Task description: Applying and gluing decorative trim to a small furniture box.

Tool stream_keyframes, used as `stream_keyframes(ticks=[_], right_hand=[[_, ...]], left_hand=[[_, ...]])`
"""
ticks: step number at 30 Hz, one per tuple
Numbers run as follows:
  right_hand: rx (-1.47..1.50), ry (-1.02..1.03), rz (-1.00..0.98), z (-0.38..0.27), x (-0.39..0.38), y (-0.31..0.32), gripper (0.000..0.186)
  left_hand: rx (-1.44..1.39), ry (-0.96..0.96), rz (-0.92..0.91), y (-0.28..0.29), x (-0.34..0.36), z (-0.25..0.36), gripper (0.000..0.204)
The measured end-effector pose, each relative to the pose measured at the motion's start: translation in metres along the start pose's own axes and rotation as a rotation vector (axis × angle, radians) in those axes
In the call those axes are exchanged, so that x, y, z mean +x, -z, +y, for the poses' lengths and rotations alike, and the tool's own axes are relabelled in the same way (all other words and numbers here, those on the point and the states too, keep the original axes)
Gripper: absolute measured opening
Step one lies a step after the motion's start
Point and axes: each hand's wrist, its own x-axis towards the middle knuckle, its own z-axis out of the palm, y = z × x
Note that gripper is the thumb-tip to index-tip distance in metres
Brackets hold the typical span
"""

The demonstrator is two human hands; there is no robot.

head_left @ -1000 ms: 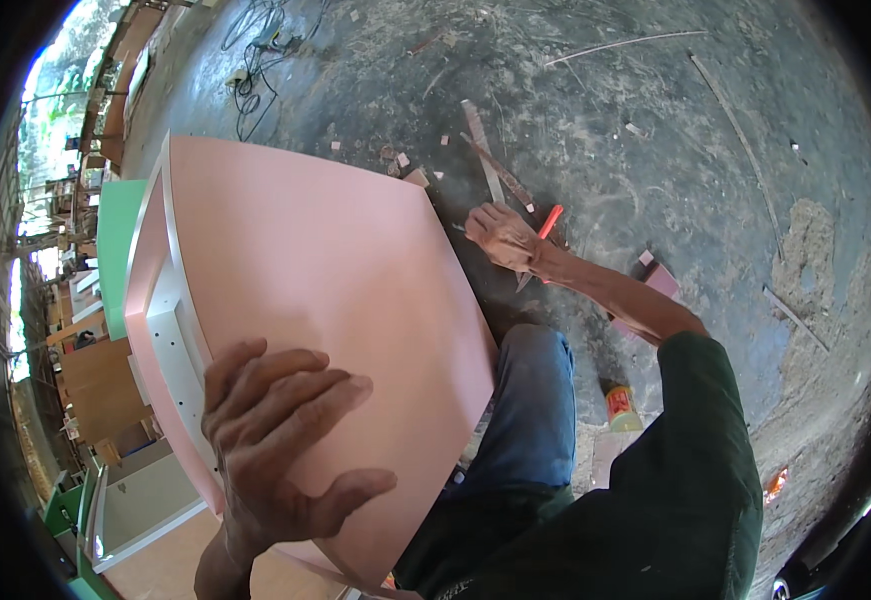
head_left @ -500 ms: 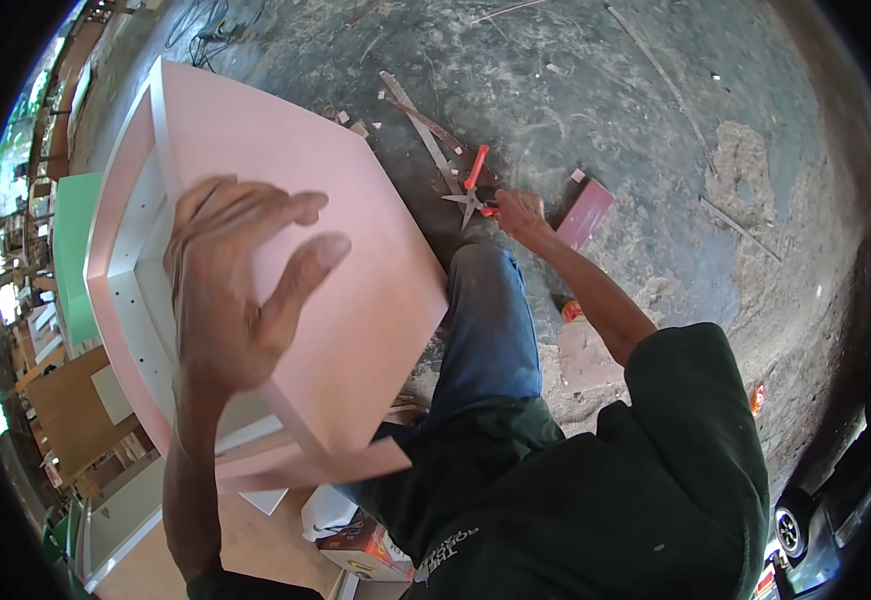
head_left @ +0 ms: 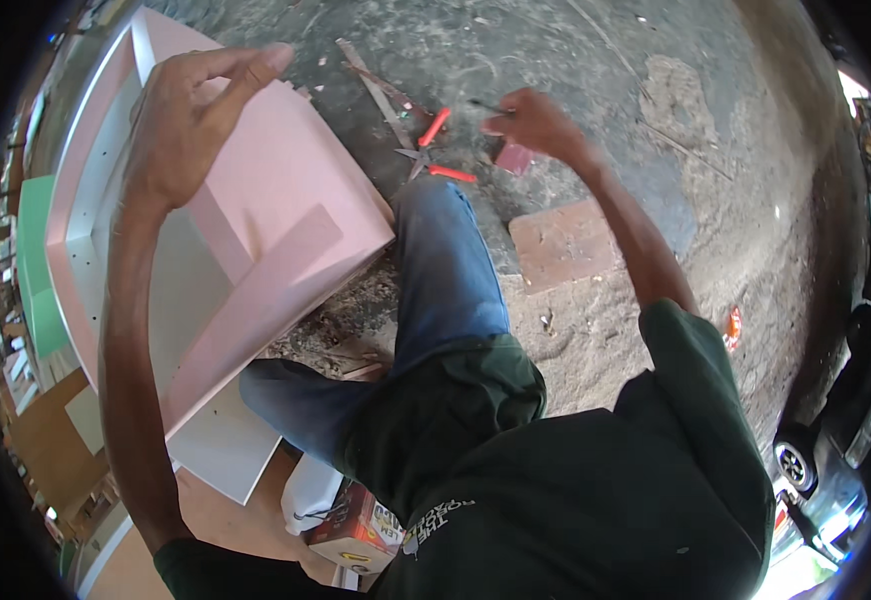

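My left hand (head_left: 178, 130) is raised over the pink cabinet (head_left: 281, 150), which lies tipped with its white inside showing. Thumb and forefinger meet at their tips; whatever may be between them is hidden. Below that hand, a pink strip or edge panel (head_left: 256, 300) slants across the cabinet's near side. My right hand (head_left: 541, 122) is closed around a thin dark stick-like tool (head_left: 489, 105), its kind unclear, above the floor. Red-handled scissors (head_left: 419, 155) lie spread on the floor by my knee. A maroon block (head_left: 514, 157) sits just under the right hand.
A long flat strip (head_left: 376, 95) and scraps lie beyond the scissors. A reddish-brown board (head_left: 564, 245) is on the rough floor (head_left: 596, 340) to the right. A cardboard box (head_left: 361, 530) and white bag (head_left: 311, 495) are near my left leg. Green panel (head_left: 44, 265) far left.
My right hand has left the scissors, moved up and right, and now holds a thin dark tool. My left hand has risen, its thumb and forefinger drawn together. The view has shifted.
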Motion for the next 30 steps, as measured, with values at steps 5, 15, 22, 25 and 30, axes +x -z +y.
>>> stream_keyframes(ticks=[5,15,22,25,30], right_hand=[[0.109,-0.213,0.413,0.158,-0.141,0.061,0.035],[2.153,-0.918,-0.186,0.171,-0.248,-0.177,0.083],[3.122,-0.761,-0.06,0.156,-0.191,-0.239,0.065],[3.006,-0.583,0.133,0.14,-0.174,-0.244,0.059],[3.706,-0.559,-0.187,0.139,-0.176,-0.235,0.05]], left_hand=[[0.062,0.03,-0.061,0.001,0.012,-0.006,0.073],[0.066,0.04,-0.039,-0.002,0.006,-0.002,0.075],[0.064,-0.055,0.027,-0.007,0.013,-0.015,0.073],[0.087,-0.028,0.051,-0.008,0.007,-0.018,0.072],[0.035,-0.08,0.063,-0.011,0.007,-0.024,0.071]])
